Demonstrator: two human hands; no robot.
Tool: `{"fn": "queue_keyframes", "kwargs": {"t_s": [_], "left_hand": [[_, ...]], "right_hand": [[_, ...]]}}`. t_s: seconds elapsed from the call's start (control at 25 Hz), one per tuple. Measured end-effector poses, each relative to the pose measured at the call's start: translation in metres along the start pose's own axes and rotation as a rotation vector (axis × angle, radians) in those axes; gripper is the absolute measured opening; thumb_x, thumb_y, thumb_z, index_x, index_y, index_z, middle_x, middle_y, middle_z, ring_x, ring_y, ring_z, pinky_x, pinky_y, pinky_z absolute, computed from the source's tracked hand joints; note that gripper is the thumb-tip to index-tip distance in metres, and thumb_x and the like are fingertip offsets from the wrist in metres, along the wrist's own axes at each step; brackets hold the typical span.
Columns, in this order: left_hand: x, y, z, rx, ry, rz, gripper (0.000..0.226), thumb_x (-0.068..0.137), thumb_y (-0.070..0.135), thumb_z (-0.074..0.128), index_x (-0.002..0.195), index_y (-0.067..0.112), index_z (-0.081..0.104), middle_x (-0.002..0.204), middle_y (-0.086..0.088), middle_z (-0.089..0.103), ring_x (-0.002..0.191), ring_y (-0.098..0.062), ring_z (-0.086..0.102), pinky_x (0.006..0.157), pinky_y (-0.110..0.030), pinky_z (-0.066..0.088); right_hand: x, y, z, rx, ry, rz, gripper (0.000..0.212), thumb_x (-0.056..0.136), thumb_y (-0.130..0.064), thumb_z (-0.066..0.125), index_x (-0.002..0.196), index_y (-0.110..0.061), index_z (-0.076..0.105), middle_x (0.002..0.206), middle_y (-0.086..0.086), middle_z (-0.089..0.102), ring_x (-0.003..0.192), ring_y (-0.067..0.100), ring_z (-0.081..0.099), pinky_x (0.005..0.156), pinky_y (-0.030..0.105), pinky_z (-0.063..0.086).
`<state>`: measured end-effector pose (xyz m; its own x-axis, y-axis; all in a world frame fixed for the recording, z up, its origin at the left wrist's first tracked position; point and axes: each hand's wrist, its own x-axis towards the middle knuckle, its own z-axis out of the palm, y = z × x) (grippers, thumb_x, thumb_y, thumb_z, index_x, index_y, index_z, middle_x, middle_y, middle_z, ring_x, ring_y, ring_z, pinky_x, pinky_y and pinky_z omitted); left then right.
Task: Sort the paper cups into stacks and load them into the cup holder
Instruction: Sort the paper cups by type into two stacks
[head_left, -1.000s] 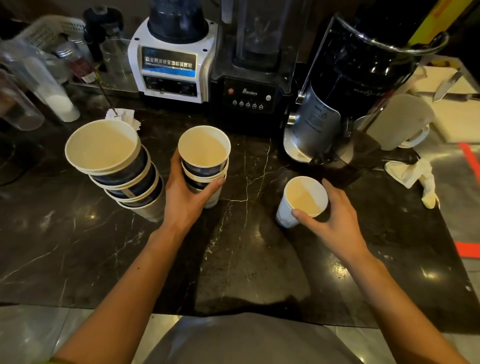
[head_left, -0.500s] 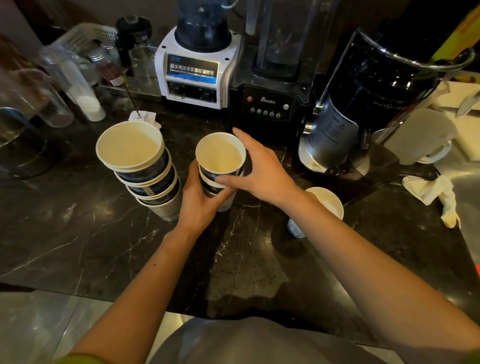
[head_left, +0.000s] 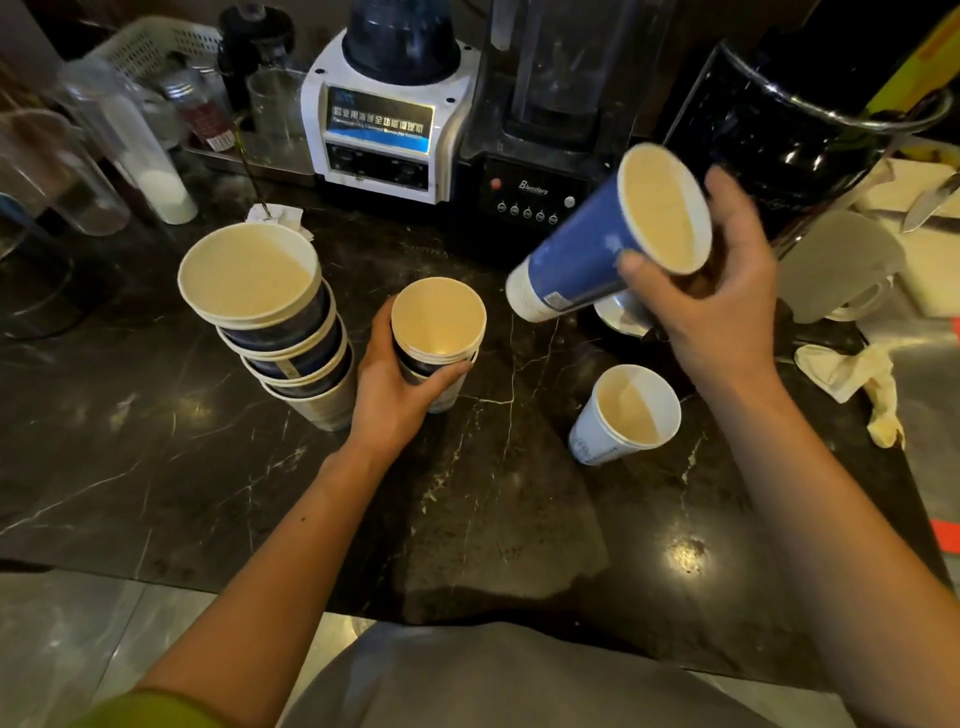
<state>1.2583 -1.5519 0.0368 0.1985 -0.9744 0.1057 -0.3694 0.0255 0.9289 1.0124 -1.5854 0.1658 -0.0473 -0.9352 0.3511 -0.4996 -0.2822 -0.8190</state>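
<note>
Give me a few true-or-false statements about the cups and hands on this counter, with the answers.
1. The right hand holds a tilted blue cup in the air. True.
2. The left hand is empty. False: it grips the middle stack of cups.
3. A single pale cup stands mouth up on the counter, touched by no hand. True.
4. Both blenders are white. False: the white blender stands beside a black blender.
</note>
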Motion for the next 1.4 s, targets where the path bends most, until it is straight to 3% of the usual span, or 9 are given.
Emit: {"fn": "queue_keyframes", "kwargs": {"t_s": [0.08,0.24,0.44,0.6,0.76,0.92,1.08,1.28,1.4], "left_hand": [[-0.001,-0.001,0.001,-0.002,0.005,-0.01,0.095,0.075,0.034,0.08,0.149,0.019,0.022,0.15,0.0,0.04,0.137,-0.013,0.039,0.112,-0.028,0.033],[-0.002,-0.001,0.001,-0.008,0.009,-0.015,0.096,0.075,0.034,0.081,0.15,0.02,0.022,0.15,0.001,0.04,0.136,-0.011,0.038,0.111,-0.025,0.033],[-0.001,-0.002,0.0,-0.025,-0.005,-0.014,0.095,0.074,0.034,0.081,0.149,0.022,0.023,0.148,0.002,0.042,0.134,-0.008,0.039,0.11,-0.023,0.034],[-0.001,-0.004,0.001,-0.043,-0.012,-0.017,0.096,0.073,0.036,0.081,0.149,0.024,0.023,0.149,0.004,0.04,0.134,-0.003,0.036,0.112,-0.025,0.033],[0.001,-0.009,0.001,-0.034,-0.036,0.013,0.098,0.073,0.039,0.081,0.149,0.023,0.023,0.151,0.002,0.04,0.139,-0.011,0.038,0.115,-0.035,0.035],[0.0,-0.01,0.001,-0.046,-0.036,0.04,0.095,0.073,0.041,0.081,0.147,0.021,0.026,0.144,0.004,0.045,0.132,-0.004,0.042,0.109,-0.023,0.037],[0.002,-0.012,-0.001,-0.048,-0.032,0.043,0.093,0.073,0.037,0.082,0.147,0.019,0.027,0.14,0.007,0.046,0.129,-0.005,0.044,0.106,-0.013,0.036],[0.002,-0.008,-0.001,-0.067,-0.038,0.063,0.087,0.073,0.034,0.082,0.141,0.033,0.029,0.136,0.014,0.046,0.125,0.003,0.043,0.101,-0.008,0.037],[0.0,-0.008,-0.002,-0.082,-0.029,0.049,0.087,0.074,0.033,0.082,0.143,0.032,0.028,0.141,0.01,0.046,0.129,-0.004,0.045,0.105,-0.016,0.038]], "right_hand": [[-0.005,0.02,0.003,-0.211,-0.156,0.076,0.096,0.077,-0.035,0.081,0.152,-0.012,0.025,0.135,-0.003,0.037,0.121,0.0,0.037,0.098,0.007,0.029],[-0.018,0.053,0.029,-0.459,-0.519,0.152,0.104,0.074,-0.036,0.081,0.153,-0.016,0.018,0.134,0.005,0.031,0.129,0.022,0.035,0.097,0.024,0.029],[-0.015,0.057,0.034,-0.617,-0.602,0.104,0.102,0.073,-0.047,0.079,0.151,-0.02,0.019,0.139,0.005,0.032,0.127,0.027,0.039,0.091,0.036,0.041],[-0.01,0.047,0.027,-0.655,-0.683,0.081,0.112,0.073,-0.057,0.076,0.156,-0.022,0.008,0.155,0.005,0.023,0.142,0.026,0.025,0.108,0.045,0.035],[-0.009,0.016,0.049,-0.408,-0.622,-0.323,0.058,0.09,-0.041,0.066,0.143,-0.026,0.048,0.149,0.0,0.04,0.139,0.016,0.032,0.113,0.035,0.031],[-0.005,0.011,0.091,-0.437,-0.799,-0.551,0.022,0.093,-0.027,0.062,0.11,-0.017,0.072,0.112,0.001,0.067,0.112,0.019,0.056,0.099,0.042,0.044],[-0.002,0.011,0.102,-0.377,-0.737,-0.547,0.015,0.093,-0.024,0.061,0.096,-0.017,0.074,0.092,-0.003,0.07,0.092,0.017,0.059,0.083,0.046,0.048],[0.011,-0.017,0.079,-0.255,-0.387,-0.51,0.013,0.092,-0.015,0.063,0.098,-0.009,0.074,0.092,0.002,0.069,0.09,0.018,0.06,0.078,0.034,0.05],[0.011,-0.027,0.047,-0.221,-0.169,-0.499,0.015,0.094,-0.014,0.063,0.099,-0.005,0.073,0.091,-0.002,0.064,0.087,0.014,0.06,0.078,0.024,0.048]]}}
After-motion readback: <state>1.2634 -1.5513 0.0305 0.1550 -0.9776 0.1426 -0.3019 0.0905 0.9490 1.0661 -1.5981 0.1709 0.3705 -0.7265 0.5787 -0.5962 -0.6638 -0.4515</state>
